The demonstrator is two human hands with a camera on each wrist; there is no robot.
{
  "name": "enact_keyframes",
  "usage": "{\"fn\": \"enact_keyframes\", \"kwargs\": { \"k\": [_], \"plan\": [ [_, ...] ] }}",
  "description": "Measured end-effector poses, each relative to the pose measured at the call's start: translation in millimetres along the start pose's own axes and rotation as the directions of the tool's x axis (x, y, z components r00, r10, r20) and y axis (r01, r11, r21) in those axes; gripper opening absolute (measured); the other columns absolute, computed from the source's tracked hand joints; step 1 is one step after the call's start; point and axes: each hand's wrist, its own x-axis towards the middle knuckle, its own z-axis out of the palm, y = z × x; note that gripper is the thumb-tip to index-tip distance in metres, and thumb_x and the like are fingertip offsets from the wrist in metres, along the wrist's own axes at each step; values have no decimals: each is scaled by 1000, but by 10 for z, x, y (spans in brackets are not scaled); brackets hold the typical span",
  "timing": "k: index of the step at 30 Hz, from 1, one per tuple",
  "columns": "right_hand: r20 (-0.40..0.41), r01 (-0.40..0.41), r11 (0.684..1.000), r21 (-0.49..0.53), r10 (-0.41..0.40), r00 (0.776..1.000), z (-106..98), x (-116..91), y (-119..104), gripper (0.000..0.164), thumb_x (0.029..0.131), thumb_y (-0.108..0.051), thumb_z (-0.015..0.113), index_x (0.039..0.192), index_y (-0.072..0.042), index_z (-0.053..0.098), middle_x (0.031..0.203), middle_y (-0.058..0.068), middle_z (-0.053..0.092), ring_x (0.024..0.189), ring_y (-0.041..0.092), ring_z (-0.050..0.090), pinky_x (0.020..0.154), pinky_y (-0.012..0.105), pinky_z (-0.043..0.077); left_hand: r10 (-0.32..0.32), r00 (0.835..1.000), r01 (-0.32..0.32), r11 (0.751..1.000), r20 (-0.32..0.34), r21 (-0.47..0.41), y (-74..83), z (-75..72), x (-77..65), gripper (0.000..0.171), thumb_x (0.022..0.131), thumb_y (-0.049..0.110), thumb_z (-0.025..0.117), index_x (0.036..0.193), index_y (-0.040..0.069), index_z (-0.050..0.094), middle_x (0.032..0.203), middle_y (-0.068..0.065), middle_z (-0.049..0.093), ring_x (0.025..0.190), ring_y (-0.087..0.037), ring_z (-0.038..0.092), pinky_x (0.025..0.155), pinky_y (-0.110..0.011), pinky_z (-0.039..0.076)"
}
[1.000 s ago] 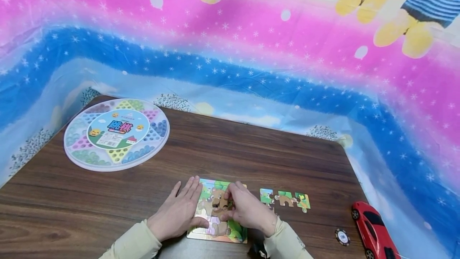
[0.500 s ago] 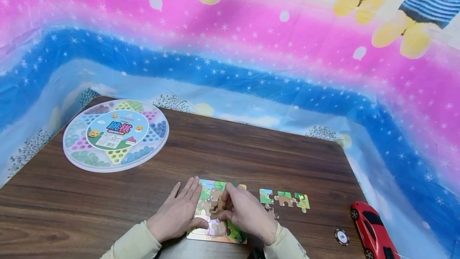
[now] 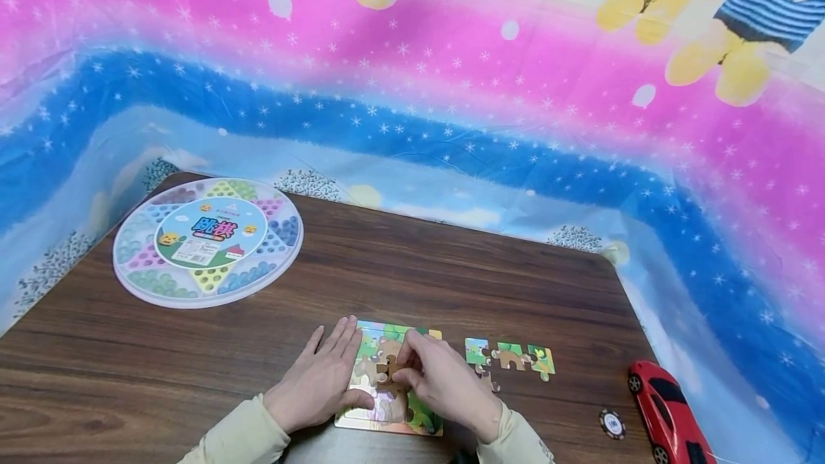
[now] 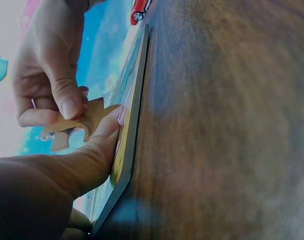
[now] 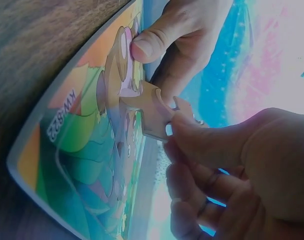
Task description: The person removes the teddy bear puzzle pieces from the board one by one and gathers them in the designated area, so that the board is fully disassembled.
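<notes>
A jigsaw puzzle with a bear picture lies in its thin tray on the table. My left hand rests flat along its left side, fingers straight, the thumb pressing the lower part of the picture. Between thumb and fingers, my right hand pinches a brown puzzle piece over the middle. In the left wrist view the puzzle piece stands tilted up from the picture, its lower end close to my left thumb. My right hand hides part of the puzzle's right side in the head view.
Several loose puzzle pieces lie right of the tray. Farther right are a poker chip and a red toy car. A round Chinese checkers set sits at the back left. A printed cloth hangs behind the table.
My right hand has tilted the brown piece up out of the bear picture, and a notched gap now shows at the bear's face. My left hand has stayed in place.
</notes>
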Motion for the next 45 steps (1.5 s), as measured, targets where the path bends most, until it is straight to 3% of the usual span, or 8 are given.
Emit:
{"fn": "enact_keyframes", "kwargs": {
  "k": [7,15,23,29,35,45],
  "plan": [
    [-19,19,993,117,-17,1000,-90,-38,15,10,92,-14,66,90,-17,57,80,-8,63,67,8,61,57,21,49,-4,1000,4,1000,-4,1,4,0,0,99,81,60,64,141,-15,37,150,-32,29,141,-41,27,109,-60,23],
    [-65,-28,993,112,35,997,-262,-164,115,5,95,-21,63,93,-18,59,85,-11,63,65,15,60,54,25,47,-5,1000,5,1000,-2,5,3,3,5,99,82,60,64,141,-15,37,150,-31,29,141,-41,27,109,-60,22],
    [-139,-87,988,128,105,985,-450,-393,275,8,93,-20,65,94,-24,58,83,-11,65,58,9,55,51,27,47,-4,1000,4,1000,-1,9,-2,18,3,99,82,59,64,141,-15,37,150,-31,29,141,-40,27,109,-60,23],
    [-246,-152,986,72,165,955,-635,-592,467,13,91,-16,67,91,-25,58,78,-11,64,57,10,55,50,27,46,-10,1000,11,1000,10,-11,-3,16,7,98,82,58,64,142,-14,37,151,-31,28,142,-40,25,110,-60,22],
    [-345,-247,969,13,236,908,-777,-789,699,14,89,-11,70,89,-20,59,76,-10,59,61,8,53,55,26,45,-13,1000,13,1000,17,-4,-1,8,8,98,82,59,64,142,-13,37,151,-30,28,142,-39,25,110,-60,22],
    [-298,-445,894,58,441,847,-922,-1063,896,9,91,-12,68,92,-15,60,75,-4,63,64,17,57,54,27,43,-9,1000,9,1000,19,3,-1,9,9,98,82,59,64,142,-14,37,151,-31,29,142,-40,25,109,-60,22]
  ]
}}
